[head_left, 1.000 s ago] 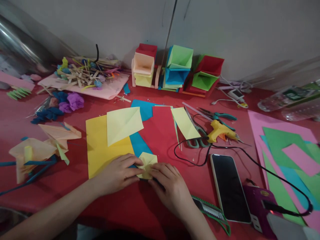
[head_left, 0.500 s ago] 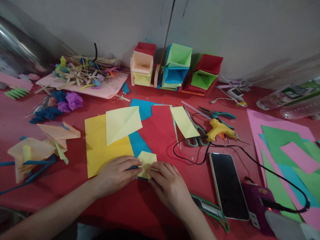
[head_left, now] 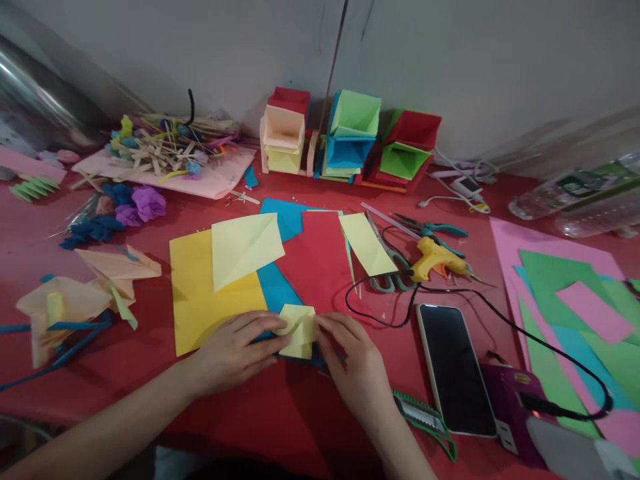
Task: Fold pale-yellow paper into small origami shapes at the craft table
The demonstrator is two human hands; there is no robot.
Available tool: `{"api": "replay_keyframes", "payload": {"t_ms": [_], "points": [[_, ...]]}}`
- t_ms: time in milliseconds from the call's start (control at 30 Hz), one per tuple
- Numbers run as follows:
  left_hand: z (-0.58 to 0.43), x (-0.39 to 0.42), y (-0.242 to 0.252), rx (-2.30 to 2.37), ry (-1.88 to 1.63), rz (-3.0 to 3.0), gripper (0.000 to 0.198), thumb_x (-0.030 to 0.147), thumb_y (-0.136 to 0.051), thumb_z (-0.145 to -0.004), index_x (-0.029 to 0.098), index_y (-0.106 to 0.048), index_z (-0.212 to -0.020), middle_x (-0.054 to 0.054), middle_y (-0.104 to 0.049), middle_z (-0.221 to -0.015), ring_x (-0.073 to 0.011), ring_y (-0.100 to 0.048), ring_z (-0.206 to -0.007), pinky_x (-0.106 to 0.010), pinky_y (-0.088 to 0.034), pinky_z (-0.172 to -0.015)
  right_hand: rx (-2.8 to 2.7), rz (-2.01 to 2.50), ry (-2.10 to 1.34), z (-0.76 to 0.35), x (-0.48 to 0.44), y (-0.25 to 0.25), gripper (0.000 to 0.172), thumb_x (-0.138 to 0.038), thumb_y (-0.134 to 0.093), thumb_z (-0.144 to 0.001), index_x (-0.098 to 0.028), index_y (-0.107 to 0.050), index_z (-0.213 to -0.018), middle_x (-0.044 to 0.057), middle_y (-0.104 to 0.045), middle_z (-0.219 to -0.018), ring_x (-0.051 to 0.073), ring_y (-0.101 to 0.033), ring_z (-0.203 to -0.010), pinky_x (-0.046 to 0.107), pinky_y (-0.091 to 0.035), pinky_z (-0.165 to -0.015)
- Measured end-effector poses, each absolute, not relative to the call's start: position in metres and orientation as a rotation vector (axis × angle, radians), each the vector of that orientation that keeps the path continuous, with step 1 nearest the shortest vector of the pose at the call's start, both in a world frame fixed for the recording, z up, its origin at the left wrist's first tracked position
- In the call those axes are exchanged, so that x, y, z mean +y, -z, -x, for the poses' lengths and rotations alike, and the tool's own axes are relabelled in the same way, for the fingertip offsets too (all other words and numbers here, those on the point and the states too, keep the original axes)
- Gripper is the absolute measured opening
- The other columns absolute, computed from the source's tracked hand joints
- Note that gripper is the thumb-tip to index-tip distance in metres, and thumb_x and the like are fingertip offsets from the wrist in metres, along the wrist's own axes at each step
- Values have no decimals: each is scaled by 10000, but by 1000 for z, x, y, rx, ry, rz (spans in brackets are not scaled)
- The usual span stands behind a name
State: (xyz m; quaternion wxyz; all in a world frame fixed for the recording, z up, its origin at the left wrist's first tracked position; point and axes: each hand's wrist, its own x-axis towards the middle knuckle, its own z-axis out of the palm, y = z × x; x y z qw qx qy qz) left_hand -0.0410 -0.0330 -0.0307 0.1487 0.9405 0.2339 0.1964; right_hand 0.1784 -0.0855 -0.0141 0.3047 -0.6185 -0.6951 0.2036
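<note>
A small folded pale-yellow paper piece [head_left: 299, 328] lies on the red table [head_left: 280, 413] just in front of me, partly over a blue sheet [head_left: 274, 288]. My left hand [head_left: 235, 350] presses its left side with the fingers together on the paper. On the paper's right edge my right hand [head_left: 356, 370] pinches it with curled fingers. Behind them lie a big yellow sheet [head_left: 200, 300], a creased pale-yellow square [head_left: 245, 245] and a red sheet [head_left: 320, 257].
A phone [head_left: 453, 367] lies to the right, with a yellow glue gun [head_left: 440, 260], its black cord, scissors [head_left: 387, 280] and a green-handled cutter [head_left: 425, 420]. Folded paper boxes [head_left: 350, 137] stand by the wall. Paper flowers and sticks [head_left: 165, 150] fill the left; coloured sheets [head_left: 575, 300] lie far right.
My right hand has slid from the paper's front to its right edge. The folded piece now shows more of its face. My left hand has barely moved.
</note>
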Motion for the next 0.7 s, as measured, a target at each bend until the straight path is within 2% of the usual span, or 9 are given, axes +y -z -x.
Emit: {"api": "replay_keyframes", "payload": {"t_ms": [100, 233, 467, 700], "points": [[40, -32, 32, 602, -590, -2736, 302, 194, -549, -829, 166, -544, -1130, -54, -619, -1138, -200, -496, -1131, -346, -455, -940, -1794, 1725, -545, -173, -84, 13, 222, -250, -488, -854, -176, -584, -1040, 91, -619, -991, 194, -584, -910, 313, -496, -770], [36, -32, 32, 598, -557, -2767, 219, 205, -536, -835, 171, -586, -1045, -41, -630, -1130, -213, -515, -1120, -350, -478, -922, -1852, 1844, -447, -160, -82, 15, 329, -325, -525, -829, -137, -544, -1098, 121, -602, -997, 251, -548, -923, 403, -471, -798], [32, -39, 30, 664, -613, -2763, 188, 158, -489, -849, 147, -601, -1000, -62, -639, -1110, -211, -535, -1103, -352, -498, -904, -1888, 1881, -417, -157, -81, 22, 313, -178, -526, -806, -145, -537, -1117, 118, -579, -1006, 259, -516, -921, 418, -454, -795], [32, -37, 30, 623, -620, -2763, 217, 136, -485, -848, 144, -596, -1034, -59, -630, -1140, -215, -494, -1160, -358, -483, -929, -1879, 1804, -450, -162, -83, 22, 284, -153, -476, -830, -177, -572, -1096, 100, -562, -971, 233, -509, -888, 383, -449, -777]]}}
